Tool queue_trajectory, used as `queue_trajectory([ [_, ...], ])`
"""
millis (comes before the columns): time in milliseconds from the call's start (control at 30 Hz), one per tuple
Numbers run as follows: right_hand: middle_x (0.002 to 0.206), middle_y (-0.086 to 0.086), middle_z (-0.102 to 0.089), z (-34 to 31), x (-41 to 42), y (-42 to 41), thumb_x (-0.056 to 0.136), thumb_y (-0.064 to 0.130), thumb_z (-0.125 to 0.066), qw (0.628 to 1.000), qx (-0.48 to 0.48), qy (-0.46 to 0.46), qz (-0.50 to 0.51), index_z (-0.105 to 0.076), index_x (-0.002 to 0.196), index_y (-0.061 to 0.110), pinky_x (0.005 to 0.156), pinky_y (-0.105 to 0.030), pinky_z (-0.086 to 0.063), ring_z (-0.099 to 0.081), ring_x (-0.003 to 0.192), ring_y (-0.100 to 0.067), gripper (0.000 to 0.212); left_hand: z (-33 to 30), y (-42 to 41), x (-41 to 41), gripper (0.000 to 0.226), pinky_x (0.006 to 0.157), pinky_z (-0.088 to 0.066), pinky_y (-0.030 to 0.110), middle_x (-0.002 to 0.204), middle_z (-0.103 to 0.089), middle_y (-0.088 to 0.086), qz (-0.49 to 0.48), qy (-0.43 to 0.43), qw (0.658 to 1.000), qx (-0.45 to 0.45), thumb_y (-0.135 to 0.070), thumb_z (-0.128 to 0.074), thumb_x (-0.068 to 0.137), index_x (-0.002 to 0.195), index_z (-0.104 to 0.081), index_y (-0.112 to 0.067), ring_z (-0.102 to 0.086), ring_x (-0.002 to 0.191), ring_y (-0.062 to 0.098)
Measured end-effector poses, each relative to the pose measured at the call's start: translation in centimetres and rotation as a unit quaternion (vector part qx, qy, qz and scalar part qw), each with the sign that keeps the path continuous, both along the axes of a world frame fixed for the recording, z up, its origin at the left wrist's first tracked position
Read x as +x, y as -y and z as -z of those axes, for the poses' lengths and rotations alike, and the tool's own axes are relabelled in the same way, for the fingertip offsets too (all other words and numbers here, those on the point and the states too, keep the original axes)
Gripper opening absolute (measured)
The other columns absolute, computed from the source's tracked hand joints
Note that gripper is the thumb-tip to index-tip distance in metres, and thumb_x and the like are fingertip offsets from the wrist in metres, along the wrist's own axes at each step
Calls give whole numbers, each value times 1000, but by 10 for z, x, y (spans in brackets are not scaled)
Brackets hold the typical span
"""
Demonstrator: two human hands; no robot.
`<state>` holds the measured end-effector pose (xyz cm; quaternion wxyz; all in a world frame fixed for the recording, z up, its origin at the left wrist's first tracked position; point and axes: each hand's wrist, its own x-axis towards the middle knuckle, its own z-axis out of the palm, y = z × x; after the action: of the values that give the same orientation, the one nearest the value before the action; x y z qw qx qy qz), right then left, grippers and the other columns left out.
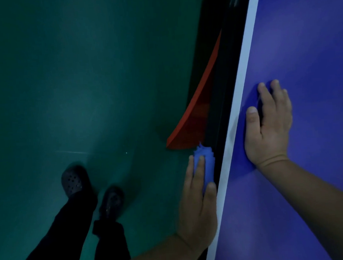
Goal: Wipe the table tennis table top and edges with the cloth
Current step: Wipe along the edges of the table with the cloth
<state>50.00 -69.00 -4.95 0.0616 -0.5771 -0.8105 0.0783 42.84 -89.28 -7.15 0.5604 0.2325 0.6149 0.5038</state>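
While one cloth (204, 164) wipes, two hands (198, 206) work.

A blue table tennis table top (311, 43) with a white edge line (241, 82) is seen — a right hand (269, 124) is laid flat on it.

Head view, steeply down, close over table edge (237, 98)
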Motion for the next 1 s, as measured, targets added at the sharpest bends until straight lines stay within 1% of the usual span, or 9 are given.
queue_trajectory([
  [200, 166, -7, -22, -1, 0, -1, 103, 43, -32, 1000, 1, 4, 2, -35, 155, 18, 124, -51, -12, -14, 154, -30, 58, -5, -128, -49, 57, 108, -2, -1, 169, -13, -5, -3, -45, 998, 51, -36, -30, 106, 160, -16, -28, -6, 153, 1],
  [300, 166, -8, -22, -1, -1, -2, 103, 44, -31, 1000, 0, 2, 0, -36, 155, 17, 124, -52, -13, -14, 154, -31, 59, -10, -188, -69, 52, 108, -1, 4, 168, -15, -8, 0, -24, 999, 46, -25, -30, 109, 160, -20, -19, -6, 153, 6],
  [467, 166, -7, -23, -1, -1, -3, 103, 45, -30, 1000, -2, 3, 2, -36, 155, 18, 124, -54, -13, -14, 154, -30, 60, -6, -119, -46, 58, 110, -3, 0, 169, -9, -10, -6, -53, 997, 62, -40, -32, 106, 160, -12, -33, -4, 152, -3],
  [600, 166, -6, -22, -1, -2, -1, 103, 45, -30, 1000, -5, 6, 3, -35, 156, 19, 123, -55, -13, -13, 154, -30, 58, -17, -54, -26, 58, 107, -5, -3, 168, 1, -16, 26, -14, 999, 36, -45, -35, 105, 153, -3, -51, 2, 147, -14],
  [733, 166, -7, -23, -2, -3, -2, 102, 45, -31, 1000, -8, 19, 8, -35, 155, 18, 123, -53, -13, -13, 154, -30, 59, -8, -127, -52, 64, 99, 4, -7, 170, 0, -6, 57, -46, 997, 12, -40, -39, 107, 161, -4, -34, 2, 149, -7],
  [800, 166, -6, -22, -3, -3, -1, 103, 45, -30, 1000, -11, 25, 10, -35, 156, 19, 123, -54, -13, -12, 154, -30, 59, -8, -176, -73, 64, 101, 5, -1, 170, 0, -2, 69, -42, 997, 0, -34, -39, 107, 162, -5, -28, -2, 152, 5],
  [867, 166, -6, -21, -4, -3, -1, 103, 46, -29, 999, -13, 34, 6, -33, 156, 20, 123, -56, -13, -12, 154, -30, 59, -13, -203, -87, 59, 111, 0, 13, 170, -1, -2, 74, -40, 996, 17, -30, -36, 109, 162, -10, -22, -1, 154, 11],
  [933, 166, -6, -21, -6, -5, -2, 103, 45, -29, 999, -21, 42, 5, -33, 156, 20, 122, -58, -14, -13, 154, -31, 59, -18, -201, -91, 53, 124, -1, 27, 167, -2, -11, 69, -15, 997, 28, -33, -28, 110, 161, -12, -25, 3, 151, 0],
  [1000, 166, -7, -21, -7, -5, -1, 103, 44, -30, 998, -39, 42, 11, -35, 155, 20, 122, -58, -14, -14, 153, -32, 58, -16, -178, -87, 44, 126, -2, 30, 157, 3, -28, 76, -27, 996, 47, -38, -20, 110, 150, -4, -42, 10, 139, -21],
])
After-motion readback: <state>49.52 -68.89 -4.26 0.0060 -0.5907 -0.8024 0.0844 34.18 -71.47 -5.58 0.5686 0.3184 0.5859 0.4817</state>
